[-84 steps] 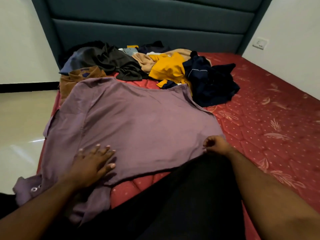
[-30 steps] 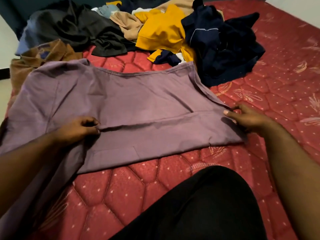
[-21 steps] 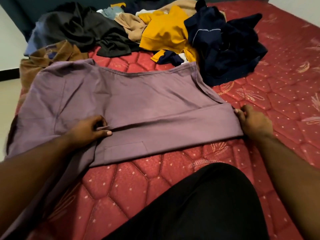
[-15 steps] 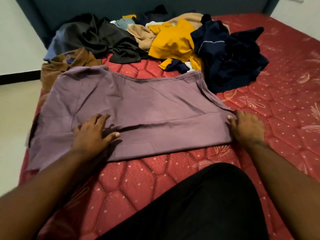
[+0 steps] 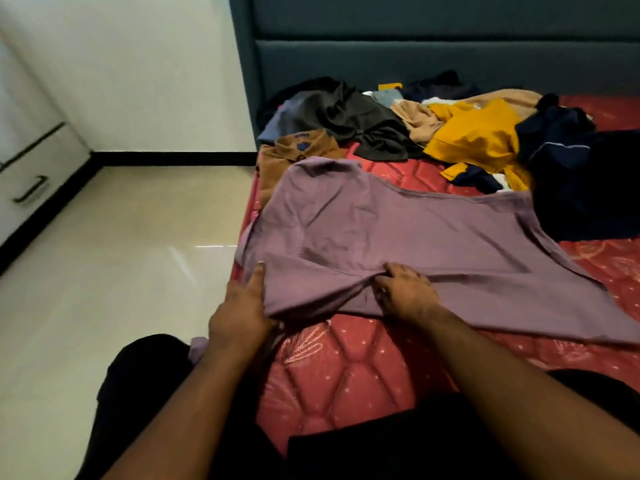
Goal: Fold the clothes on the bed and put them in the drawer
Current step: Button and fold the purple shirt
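- Purple shirt (image 5: pixel 415 244) lies spread on the red bed (image 5: pixel 346 382), lower hem doubled up
- Left hand (image 5: pixel 239 310) grips its edge by the bedside, right hand (image 5: pixel 405 292) pins the fold, fingers curled, keeping the crease straight

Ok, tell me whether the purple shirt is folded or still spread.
Partly folded: the purple shirt lies mostly spread on the bed, its near hem doubled over. The left hand grips the edge; the right hand pinches the fold.

Both forearms are seen bare, with no sleeves showing. Black clothing, probably trousers (image 5: pixel 433 441), is worn over the legs; fabric details cannot be made out.
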A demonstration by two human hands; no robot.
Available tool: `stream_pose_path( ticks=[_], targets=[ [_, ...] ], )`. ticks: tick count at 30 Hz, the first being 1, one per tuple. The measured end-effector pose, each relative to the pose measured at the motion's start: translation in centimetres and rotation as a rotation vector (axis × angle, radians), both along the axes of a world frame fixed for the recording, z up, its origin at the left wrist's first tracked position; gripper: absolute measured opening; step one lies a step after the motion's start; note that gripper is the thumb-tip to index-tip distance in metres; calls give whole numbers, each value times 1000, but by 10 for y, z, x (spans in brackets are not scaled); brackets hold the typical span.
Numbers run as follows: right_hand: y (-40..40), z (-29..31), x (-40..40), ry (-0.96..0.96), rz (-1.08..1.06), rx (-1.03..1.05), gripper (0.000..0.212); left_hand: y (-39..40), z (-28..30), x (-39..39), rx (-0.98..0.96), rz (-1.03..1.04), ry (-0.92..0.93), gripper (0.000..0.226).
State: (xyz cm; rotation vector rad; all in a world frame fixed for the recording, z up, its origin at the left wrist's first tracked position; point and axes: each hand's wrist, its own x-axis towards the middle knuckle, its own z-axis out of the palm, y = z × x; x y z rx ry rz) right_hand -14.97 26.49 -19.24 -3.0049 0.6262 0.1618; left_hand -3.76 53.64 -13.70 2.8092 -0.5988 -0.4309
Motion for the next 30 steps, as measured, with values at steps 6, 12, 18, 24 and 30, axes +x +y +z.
stream_pose_path(
  ticks=[6, 12, 18, 24, 30],
  targets=[
    [-1, 4, 15, -44, -109, 63, 39, -56, 83, 67, -398, -151, 495, 69],
    [12, 15, 26, -43, -148, 113, 63, -102, 95, 160, -1050, 561, 392, 38],
    [40, -9, 33, -24, -2, 107, 91, -14, -51, 85, -810, 569, 186, 22],
    [62, -35, 21, 67, 13, 45, 80, -7, -68, 82, -854, 515, 353, 56],
    [66, -35, 16, 80, 66, 25, 91, -3, -65, 77, -936, 692, 414, 21]
  ],
)
